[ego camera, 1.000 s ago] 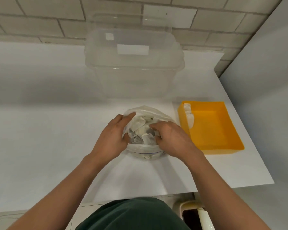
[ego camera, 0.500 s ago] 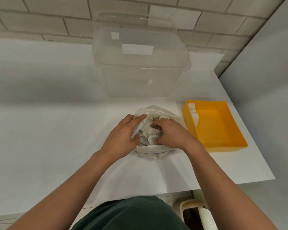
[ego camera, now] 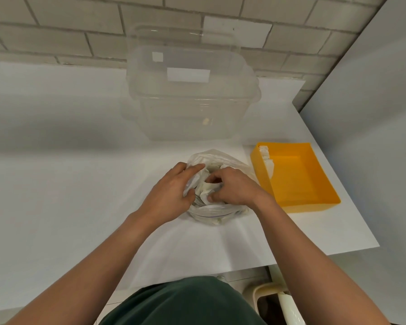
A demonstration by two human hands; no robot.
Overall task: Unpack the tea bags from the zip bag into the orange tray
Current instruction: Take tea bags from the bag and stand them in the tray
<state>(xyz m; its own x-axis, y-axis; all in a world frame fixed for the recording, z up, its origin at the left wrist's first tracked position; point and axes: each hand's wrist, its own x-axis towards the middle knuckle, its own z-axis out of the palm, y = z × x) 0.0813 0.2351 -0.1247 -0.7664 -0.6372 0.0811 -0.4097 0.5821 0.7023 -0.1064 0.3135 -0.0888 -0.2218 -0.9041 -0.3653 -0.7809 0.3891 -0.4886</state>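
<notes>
Looking down at a white table (ego camera: 80, 184), a zip bag (ego camera: 212, 213) stuffed with tea bags (ego camera: 205, 192) sits open in the middle, just left of the orange tray (ego camera: 298, 181), where a few more stand against the left wall. The left hand (ego camera: 171, 195) grips the bag's left rim, holding the mouth open. The right hand (ego camera: 234, 191) reaches inside, fingers curled round a clump of tea bags. The thin bag could lift or tip with the pull if the left hand loosens, spilling its contents. A loose handful could also shed pieces on the short carry to the tray.
</notes>
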